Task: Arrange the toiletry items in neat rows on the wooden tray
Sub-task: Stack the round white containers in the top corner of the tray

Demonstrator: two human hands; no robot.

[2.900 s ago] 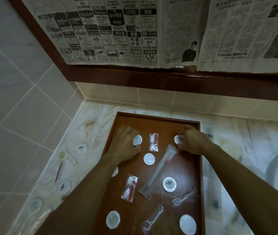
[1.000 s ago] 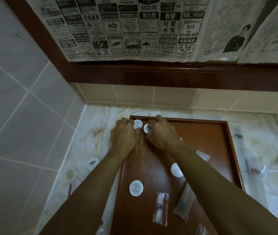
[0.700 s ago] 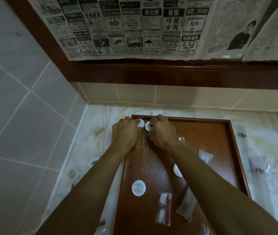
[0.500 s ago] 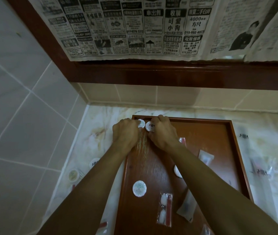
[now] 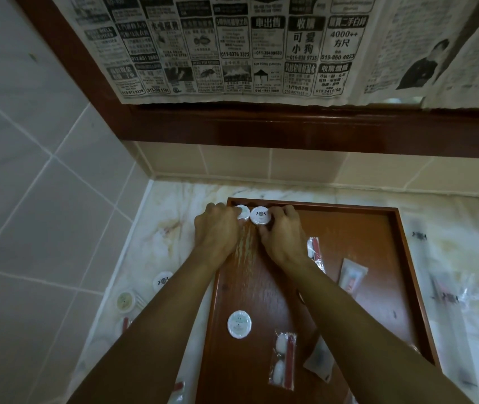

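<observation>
The wooden tray [image 5: 378, 258] lies on a marble counter. At its far left corner my left hand [image 5: 218, 231] pinches a round white soap disc [image 5: 243, 212], and my right hand [image 5: 282, 237] pinches a second disc with a dark emblem [image 5: 260, 214]. The two discs sit side by side against the far rim. Lower on the tray lie another white disc [image 5: 239, 324], a clear packet with cotton and a red stick [image 5: 283, 360], a second such packet [image 5: 315, 252] and a long clear tube packet [image 5: 352, 275], partly hidden by my right arm.
On the counter left of the tray lie an emblem disc [image 5: 162, 281], a pale green disc [image 5: 125, 300] and other small packets. Clear wrapped items [image 5: 454, 298] lie right of the tray. A tiled wall stands at the left; newspaper covers the mirror behind.
Both hands carried their discs from the tray's middle to its far left corner. Over the last second they stay there and the discs barely shift.
</observation>
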